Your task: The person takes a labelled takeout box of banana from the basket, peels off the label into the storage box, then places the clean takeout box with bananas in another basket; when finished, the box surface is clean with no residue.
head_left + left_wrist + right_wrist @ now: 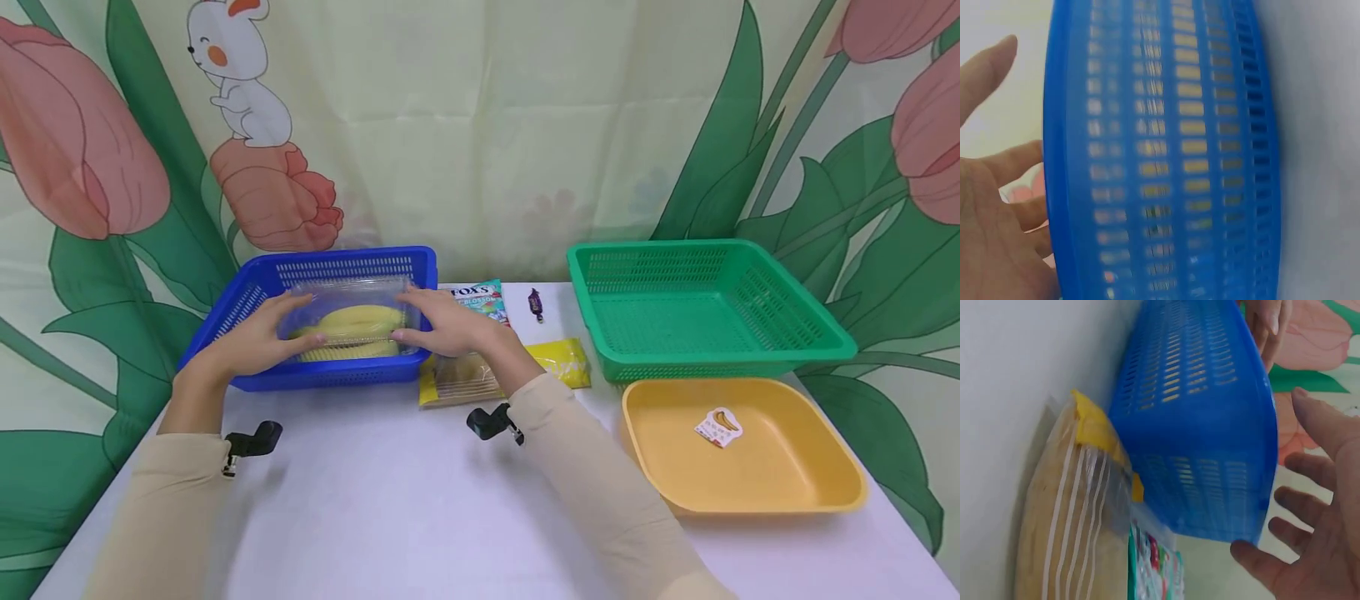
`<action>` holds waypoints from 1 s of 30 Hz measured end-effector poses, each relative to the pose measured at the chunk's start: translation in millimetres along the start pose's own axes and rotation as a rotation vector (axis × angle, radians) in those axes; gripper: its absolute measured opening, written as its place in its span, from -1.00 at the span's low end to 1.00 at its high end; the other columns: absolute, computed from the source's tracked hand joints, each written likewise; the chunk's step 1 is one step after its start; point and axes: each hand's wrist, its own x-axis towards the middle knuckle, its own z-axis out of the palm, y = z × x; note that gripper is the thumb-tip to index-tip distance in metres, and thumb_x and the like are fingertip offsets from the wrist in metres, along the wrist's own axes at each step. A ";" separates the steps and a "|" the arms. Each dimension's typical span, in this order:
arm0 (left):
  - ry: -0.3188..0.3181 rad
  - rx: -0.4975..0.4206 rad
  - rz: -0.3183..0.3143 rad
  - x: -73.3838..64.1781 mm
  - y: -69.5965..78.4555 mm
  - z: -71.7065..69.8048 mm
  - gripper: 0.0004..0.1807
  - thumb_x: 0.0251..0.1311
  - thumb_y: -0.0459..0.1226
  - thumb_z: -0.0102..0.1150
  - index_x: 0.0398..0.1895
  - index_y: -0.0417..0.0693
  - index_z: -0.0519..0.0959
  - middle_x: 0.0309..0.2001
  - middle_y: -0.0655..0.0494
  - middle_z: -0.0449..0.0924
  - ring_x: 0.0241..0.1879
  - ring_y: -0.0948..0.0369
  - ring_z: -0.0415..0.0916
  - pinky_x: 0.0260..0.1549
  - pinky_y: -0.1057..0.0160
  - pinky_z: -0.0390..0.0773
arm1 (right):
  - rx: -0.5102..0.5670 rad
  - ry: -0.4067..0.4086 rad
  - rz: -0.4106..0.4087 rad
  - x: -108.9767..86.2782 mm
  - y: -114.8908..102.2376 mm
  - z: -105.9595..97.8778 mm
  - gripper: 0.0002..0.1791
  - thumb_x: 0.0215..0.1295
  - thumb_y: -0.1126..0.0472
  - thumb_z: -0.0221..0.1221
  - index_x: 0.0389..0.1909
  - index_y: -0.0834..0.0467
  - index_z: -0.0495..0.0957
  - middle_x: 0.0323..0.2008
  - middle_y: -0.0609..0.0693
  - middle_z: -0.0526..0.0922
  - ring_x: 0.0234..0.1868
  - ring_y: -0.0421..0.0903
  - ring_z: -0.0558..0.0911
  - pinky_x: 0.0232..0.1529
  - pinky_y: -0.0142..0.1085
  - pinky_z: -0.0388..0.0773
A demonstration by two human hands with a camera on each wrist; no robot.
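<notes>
A clear plastic box (pixel 348 293) with yellow bananas (pixel 362 319) inside sits in the blue basket (pixel 330 379). My left hand (pixel 258 337) is at the box's left end, thumb over its front edge, fingers toward the back. At the right end, my right hand (pixel 450 323) has its thumb and fingers spread along the box. The left wrist view has the basket wall (pixel 1066 156) in front of part of the left hand (pixel 997 212). Loosely extended fingers of the right hand (pixel 1319 506) show just beyond the basket's rim in the right wrist view.
Right of the blue basket lie a yellow packet with a see-through window (pixel 465 379), a FOX'S bag (pixel 483 298) and a purple-wrapped sweet (pixel 536 306). Farther right stand a green basket (pixel 720 367) and an orange-yellow tray (pixel 757 492) holding a banana-picture label (pixel 720 427).
</notes>
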 end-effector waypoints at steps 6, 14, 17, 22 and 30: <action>0.063 0.041 0.040 -4.3 21.6 4.6 -0.03 0.39 0.18 0.15 0.64 -0.15 0.03 0.62 -0.36 -0.24 0.58 -0.38 -0.34 0.31 -0.63 -0.23 | 0.046 0.020 -0.058 -18.9 0.5 -12.1 -0.20 0.53 -0.19 0.07 0.62 0.08 0.10 0.66 0.08 -0.07 0.66 0.10 -0.08 0.61 0.03 -0.07; 0.098 0.055 0.110 -15.6 45.5 23.1 -0.10 0.39 0.15 0.18 0.61 -0.09 0.14 0.62 -0.28 -0.10 0.59 -0.33 -0.28 0.31 -0.63 -0.31 | 0.045 -0.019 -0.051 -45.7 7.4 -10.7 -0.22 0.54 -0.16 0.08 0.63 0.05 0.10 0.65 0.07 -0.01 0.65 0.03 -0.03 0.60 0.03 -0.07; 0.083 0.025 0.129 -21.1 56.6 29.7 -0.10 0.38 0.14 0.20 0.62 -0.05 0.13 0.64 -0.25 -0.14 0.59 -0.33 -0.27 0.29 -0.64 -0.35 | 0.033 -0.048 -0.058 -54.5 10.7 -10.9 -0.23 0.54 -0.13 0.09 0.62 0.06 0.11 0.65 0.06 0.01 0.65 0.04 -0.02 0.61 0.04 -0.09; 0.065 0.042 0.147 -27.2 77.3 40.4 -0.10 0.36 0.17 0.21 0.63 0.05 0.11 0.65 -0.18 -0.19 0.60 -0.29 -0.33 0.30 -0.62 -0.42 | -0.002 -0.074 -0.054 -70.7 16.7 -11.6 -0.23 0.54 -0.15 0.09 0.62 0.07 0.13 0.63 0.07 0.07 0.65 0.06 0.00 0.60 0.03 -0.03; 0.074 0.122 0.156 -20.6 97.5 57.6 -0.05 0.33 0.27 0.16 0.65 0.10 0.08 0.66 -0.15 -0.24 0.61 -0.28 -0.39 0.33 -0.59 -0.42 | -0.084 -0.063 0.023 -101.6 18.0 -19.6 -0.23 0.50 -0.18 0.11 0.61 0.00 0.17 0.63 0.06 0.09 0.63 0.16 -0.04 0.55 0.15 0.07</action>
